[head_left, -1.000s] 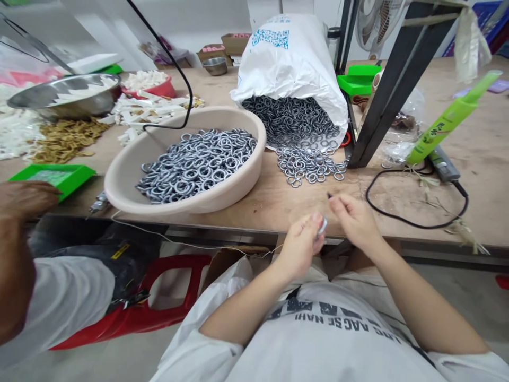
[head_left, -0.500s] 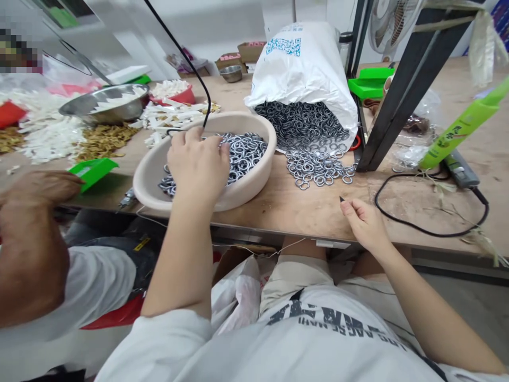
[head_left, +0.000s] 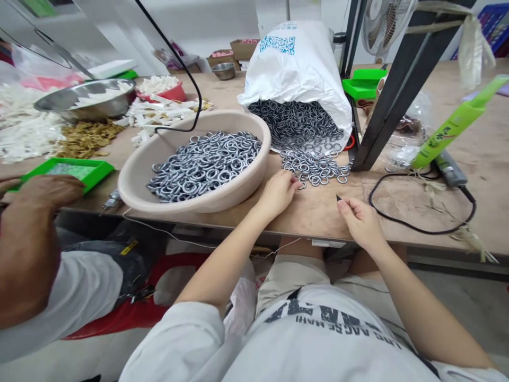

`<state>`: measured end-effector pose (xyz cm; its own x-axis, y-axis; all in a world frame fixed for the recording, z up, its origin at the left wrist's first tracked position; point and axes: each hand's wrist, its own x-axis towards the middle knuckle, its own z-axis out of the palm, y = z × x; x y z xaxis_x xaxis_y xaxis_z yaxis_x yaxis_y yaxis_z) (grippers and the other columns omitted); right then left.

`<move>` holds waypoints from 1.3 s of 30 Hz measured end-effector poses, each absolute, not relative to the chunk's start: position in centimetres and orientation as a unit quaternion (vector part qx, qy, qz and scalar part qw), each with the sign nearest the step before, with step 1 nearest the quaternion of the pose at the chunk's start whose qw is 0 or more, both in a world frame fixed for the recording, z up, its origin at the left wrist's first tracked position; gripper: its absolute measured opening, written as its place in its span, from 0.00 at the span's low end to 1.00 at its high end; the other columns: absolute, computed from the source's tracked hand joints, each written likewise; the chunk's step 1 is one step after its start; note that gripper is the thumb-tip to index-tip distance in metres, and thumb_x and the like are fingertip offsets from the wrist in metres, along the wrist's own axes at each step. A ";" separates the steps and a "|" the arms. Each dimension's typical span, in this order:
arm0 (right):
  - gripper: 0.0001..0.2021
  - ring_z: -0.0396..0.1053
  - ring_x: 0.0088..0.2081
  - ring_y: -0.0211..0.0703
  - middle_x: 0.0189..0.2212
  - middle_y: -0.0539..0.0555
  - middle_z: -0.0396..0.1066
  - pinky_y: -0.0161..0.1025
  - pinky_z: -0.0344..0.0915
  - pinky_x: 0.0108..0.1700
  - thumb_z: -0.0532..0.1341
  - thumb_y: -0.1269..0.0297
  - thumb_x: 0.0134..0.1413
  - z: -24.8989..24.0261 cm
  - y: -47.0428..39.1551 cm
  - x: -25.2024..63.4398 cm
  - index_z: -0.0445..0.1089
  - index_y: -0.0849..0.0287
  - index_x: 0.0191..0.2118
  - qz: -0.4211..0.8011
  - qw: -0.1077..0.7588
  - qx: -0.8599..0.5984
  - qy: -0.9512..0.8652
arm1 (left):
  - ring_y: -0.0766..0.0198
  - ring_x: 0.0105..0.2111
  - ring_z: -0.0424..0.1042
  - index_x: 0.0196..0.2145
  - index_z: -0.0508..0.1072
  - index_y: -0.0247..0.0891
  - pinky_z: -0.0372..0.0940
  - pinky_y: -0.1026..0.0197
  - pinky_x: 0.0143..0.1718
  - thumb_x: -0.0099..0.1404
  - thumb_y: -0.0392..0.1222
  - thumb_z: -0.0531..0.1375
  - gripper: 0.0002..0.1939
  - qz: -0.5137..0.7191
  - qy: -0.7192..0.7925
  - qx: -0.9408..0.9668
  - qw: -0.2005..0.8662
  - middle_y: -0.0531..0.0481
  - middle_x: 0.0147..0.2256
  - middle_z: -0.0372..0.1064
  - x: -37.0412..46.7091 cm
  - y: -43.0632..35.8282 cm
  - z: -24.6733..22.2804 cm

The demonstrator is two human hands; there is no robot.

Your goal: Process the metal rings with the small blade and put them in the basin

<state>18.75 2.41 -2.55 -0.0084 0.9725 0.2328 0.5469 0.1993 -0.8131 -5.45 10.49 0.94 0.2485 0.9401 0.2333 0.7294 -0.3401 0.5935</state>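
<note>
My left hand (head_left: pixel 279 193) is at the left edge of a loose pile of metal rings (head_left: pixel 318 167) on the table. Its fingers are pinched around a single ring (head_left: pixel 303 185) at the pile's edge, partly hidden by the fingertips. My right hand (head_left: pixel 361 220), to the right and nearer the table's front edge, is closed on a small black pointed tool (head_left: pixel 338 198); only its tip shows. Behind the pile, a white sack (head_left: pixel 296 69) lies on its side, its mouth full of the same rings. A beige basin (head_left: pixel 131 193) to the left holds many more.
A black metal post (head_left: pixel 392 101) rises right of the sack. A corded grey device (head_left: pixel 451 168) and a lime-green packet (head_left: pixel 449 127) lie beyond it. A black cable (head_left: pixel 175 53) hangs over the basin. At left, a co-worker's hand (head_left: pixel 51 188) rests by a green tray (head_left: pixel 99 172).
My left hand has left the basin and moved right to the ring pile, where its fingers pinch a ring. My right hand stays with the black tool. The co-worker's green tray shows more fully.
</note>
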 end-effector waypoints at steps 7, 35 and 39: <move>0.19 0.70 0.39 0.46 0.41 0.55 0.74 0.41 0.65 0.42 0.65 0.50 0.58 -0.5 1.1 16.5 0.71 0.55 0.50 0.300 0.495 -0.477 -0.661 | 0.71 0.25 0.67 0.34 0.69 0.35 0.64 0.66 0.31 0.57 0.56 0.69 0.22 0.446 0.355 0.442 0.692 0.51 0.30 0.71 -0.8 3.2 1.5; 0.11 0.66 0.34 0.41 0.31 0.51 0.68 0.40 0.63 0.39 0.64 0.54 0.60 0.5 0.3 16.1 0.72 0.56 0.33 0.376 0.518 -0.431 -0.636 | 0.74 0.16 0.51 0.25 0.64 0.37 0.49 0.68 0.18 0.61 0.64 0.61 0.26 0.452 0.384 0.400 0.699 0.59 0.18 0.53 1.6 -0.6 0.6; 0.12 0.64 0.32 0.40 0.30 0.50 0.66 0.38 0.61 0.36 0.67 0.53 0.56 0.5 0.6 16.3 0.71 0.57 0.35 0.387 0.503 -0.445 -0.631 | 0.74 0.15 0.48 0.25 0.61 0.38 0.47 0.68 0.18 0.61 0.66 0.59 0.27 0.465 0.387 0.387 0.696 0.60 0.16 0.49 2.0 -0.6 0.8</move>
